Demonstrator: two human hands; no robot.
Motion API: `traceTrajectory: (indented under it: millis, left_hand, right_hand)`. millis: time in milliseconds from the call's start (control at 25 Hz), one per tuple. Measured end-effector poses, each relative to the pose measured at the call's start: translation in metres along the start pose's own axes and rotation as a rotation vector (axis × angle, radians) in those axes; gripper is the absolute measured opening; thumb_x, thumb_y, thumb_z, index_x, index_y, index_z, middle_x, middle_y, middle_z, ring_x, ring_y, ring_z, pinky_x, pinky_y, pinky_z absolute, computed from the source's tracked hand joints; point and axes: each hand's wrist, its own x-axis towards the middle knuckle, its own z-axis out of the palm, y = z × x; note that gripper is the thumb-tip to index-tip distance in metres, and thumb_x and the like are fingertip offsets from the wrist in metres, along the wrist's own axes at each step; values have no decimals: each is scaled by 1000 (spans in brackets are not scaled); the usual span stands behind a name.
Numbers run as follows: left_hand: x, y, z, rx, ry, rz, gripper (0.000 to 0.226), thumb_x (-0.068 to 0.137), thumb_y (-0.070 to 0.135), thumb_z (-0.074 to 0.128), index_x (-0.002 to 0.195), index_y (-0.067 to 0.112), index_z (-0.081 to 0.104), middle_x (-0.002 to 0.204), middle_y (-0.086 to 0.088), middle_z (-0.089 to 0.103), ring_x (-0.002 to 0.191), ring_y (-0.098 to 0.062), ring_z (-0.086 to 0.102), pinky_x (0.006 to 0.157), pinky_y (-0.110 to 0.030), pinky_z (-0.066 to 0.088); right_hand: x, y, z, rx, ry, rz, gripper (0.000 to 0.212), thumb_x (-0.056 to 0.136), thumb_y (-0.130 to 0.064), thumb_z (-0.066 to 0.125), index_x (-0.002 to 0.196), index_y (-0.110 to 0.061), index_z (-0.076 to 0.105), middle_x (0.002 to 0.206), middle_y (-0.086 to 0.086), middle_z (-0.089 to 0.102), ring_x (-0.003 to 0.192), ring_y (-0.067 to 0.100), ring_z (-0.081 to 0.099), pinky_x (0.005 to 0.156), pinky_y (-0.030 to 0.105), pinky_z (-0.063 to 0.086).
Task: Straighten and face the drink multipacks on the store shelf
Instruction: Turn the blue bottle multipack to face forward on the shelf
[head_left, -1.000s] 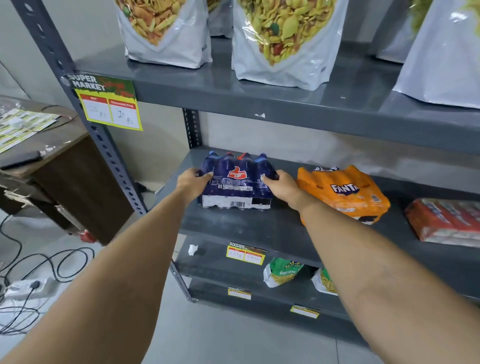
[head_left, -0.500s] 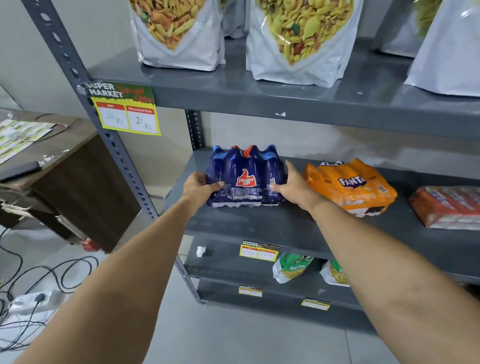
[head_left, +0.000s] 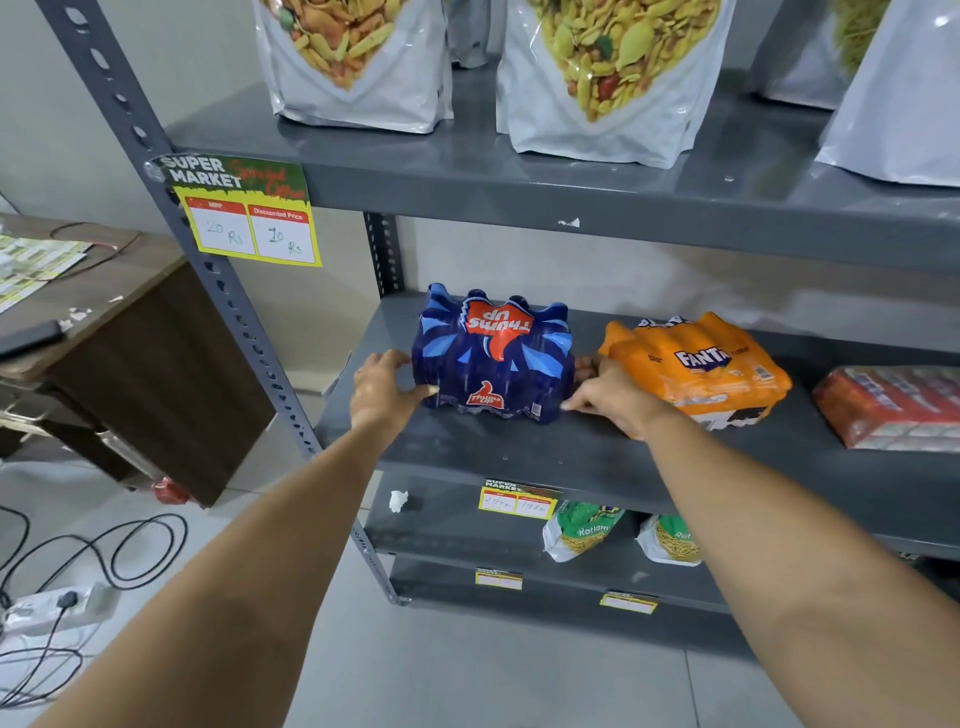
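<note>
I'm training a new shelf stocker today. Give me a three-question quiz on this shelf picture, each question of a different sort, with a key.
1. True or false: both hands are on the blue Thums Up multipack.
2. Multiple choice: what lies directly to the right of the blue pack on the same shelf? A) a red pack B) the orange Fanta multipack C) a snack bag
3. Fill in: the large logo on the blue pack's top face reads ____ from the camera.

Key
1. True: the left hand holds its left side, the right hand its right side.
2. B; the red multipack lies farther right.
3. Upside down.
</note>
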Motion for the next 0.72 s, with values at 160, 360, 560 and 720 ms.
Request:
traceTrajectory:
  millis: [160, 360, 560, 720]
  left_hand:
    - [-5, 20, 10, -130, 51, -177, 39, 90, 40, 66, 85, 2, 70, 84, -14, 72, 89, -38, 67, 71, -38, 49]
    - [-15, 42, 35, -472, -4, -281, 58, 96, 52, 45, 74, 4, 69, 90, -16, 75, 87, -35, 70, 85, -46, 59]
    - [-16, 50, 31, -743, -274, -273, 69, 78, 77, 53, 130, 33, 61, 131, 0, 65, 121, -23, 63, 106, -44, 48]
    - [-43, 60, 59, -582, -245, -3, 118, 62, 77, 69, 157, 35, 15, 158, 3, 37, 144, -18, 39, 118, -43, 34]
  right_hand:
    - [6, -19, 0, 314, 35, 82, 28, 99, -6, 41, 110, -15, 65, 91, 3, 70, 98, 24, 62, 89, 38, 53]
    - [14, -20, 20, 453, 30, 36, 38, 102, -46, 34, 100, -25, 66, 116, 0, 69, 110, 19, 62, 102, 37, 47]
    - [51, 11, 15, 360, 61, -12, 69, 73, -70, 39, 117, -23, 65, 135, 6, 63, 126, 24, 55, 114, 48, 37]
    - [12, -15, 24, 166, -30, -27, 53, 105, -39, 26, 117, -6, 65, 106, 16, 74, 93, 24, 69, 83, 30, 54]
